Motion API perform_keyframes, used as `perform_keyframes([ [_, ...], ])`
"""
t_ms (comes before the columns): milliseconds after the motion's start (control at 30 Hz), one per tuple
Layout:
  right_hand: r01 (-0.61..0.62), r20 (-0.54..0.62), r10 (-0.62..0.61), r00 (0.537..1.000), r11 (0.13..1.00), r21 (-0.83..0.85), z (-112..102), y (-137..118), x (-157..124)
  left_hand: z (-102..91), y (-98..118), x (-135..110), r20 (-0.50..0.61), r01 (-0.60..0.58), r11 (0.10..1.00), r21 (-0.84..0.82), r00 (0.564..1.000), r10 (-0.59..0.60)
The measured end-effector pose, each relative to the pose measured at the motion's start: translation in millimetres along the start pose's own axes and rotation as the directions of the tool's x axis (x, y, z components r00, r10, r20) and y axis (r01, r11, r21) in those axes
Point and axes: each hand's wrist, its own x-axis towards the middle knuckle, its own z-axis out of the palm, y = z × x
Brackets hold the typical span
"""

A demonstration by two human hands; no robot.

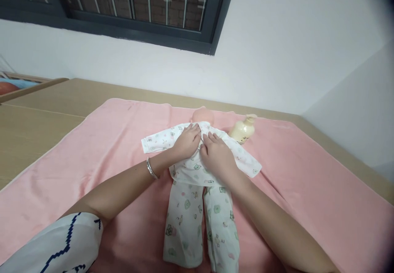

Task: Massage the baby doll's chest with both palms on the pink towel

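A baby doll (202,115) lies on its back on a pink blanket (123,133); only its rounded head shows above the clothes. It wears a white long-sleeved top (193,174) with small printed figures, both sleeves spread outward. Matching printed trousers (184,224) cover the legs. My left hand (187,142) rests on the left part of the chest, fingers stretched towards the collar. Beside it, my right hand (218,153) lies on the other half with its fingers extended. Part of the top's front is hidden beneath both hands.
A cream pump bottle (243,129) stands just past the right sleeve. The blanket covers a wooden surface (46,129) that meets a white wall (271,60). A dark-framed window (212,43) is above. At far left, a wooden-edged tray (37,90) holds coloured items.
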Motion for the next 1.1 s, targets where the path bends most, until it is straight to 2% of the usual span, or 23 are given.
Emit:
perform_keyframes([
  [133, 0.004, -0.007, -0.004, 1.0, 0.999, 0.052, -5, 3, 2, 7.8, 2, -3, -0.026, 0.005, 0.998, 0.07, 1.0, -0.003],
  [233, -0.035, -0.002, 0.036, 0.999, 0.988, 0.15, -1, 18, 14, 16.7, 12, -13, -0.051, -0.022, 0.985, 0.173, 0.998, 0.031],
  [300, -0.044, -0.013, 0.047, 0.999, 0.986, 0.159, 4, 24, 19, 19.2, 17, -18, -0.05, -0.031, 0.98, 0.198, 0.998, 0.042],
  [400, -0.04, -0.01, 0.041, 0.999, 0.995, 0.086, 10, 20, 18, 15.4, 14, -17, -0.036, -0.046, 0.99, 0.135, 0.998, 0.051],
  [567, 0.029, 0.007, -0.028, 1.0, 0.999, -0.045, 7, -5, -3, 7.0, -9, -2, -0.021, -0.045, 0.999, -0.024, 0.999, 0.044],
  [667, 0.061, -0.009, -0.061, 0.998, 0.998, 0.004, 3, -4, -4, 10.9, -12, 0, -0.055, -0.011, 1.0, -0.024, 0.998, 0.01],
  [800, 0.032, -0.008, -0.031, 0.999, 0.98, 0.196, 5, 19, 14, 20.2, 2, -13, -0.093, 0.002, 0.997, 0.083, 0.996, 0.006],
  [867, 0.032, -0.033, -0.025, 0.999, 0.971, 0.236, 9, 29, 22, 21.4, 9, -17, -0.103, -0.014, 0.993, 0.119, 0.994, 0.026],
  [967, 0.023, -0.058, -0.013, 0.998, 0.982, 0.189, 13, 30, 25, 15.8, 9, -15, -0.076, -0.04, 0.993, 0.108, 0.996, 0.049],
  [1100, 0.008, -0.052, -0.004, 0.999, 0.997, 0.079, 11, 11, 9, 5.6, -4, -3, -0.022, -0.003, 1.0, 0.007, 1.0, 0.003],
])
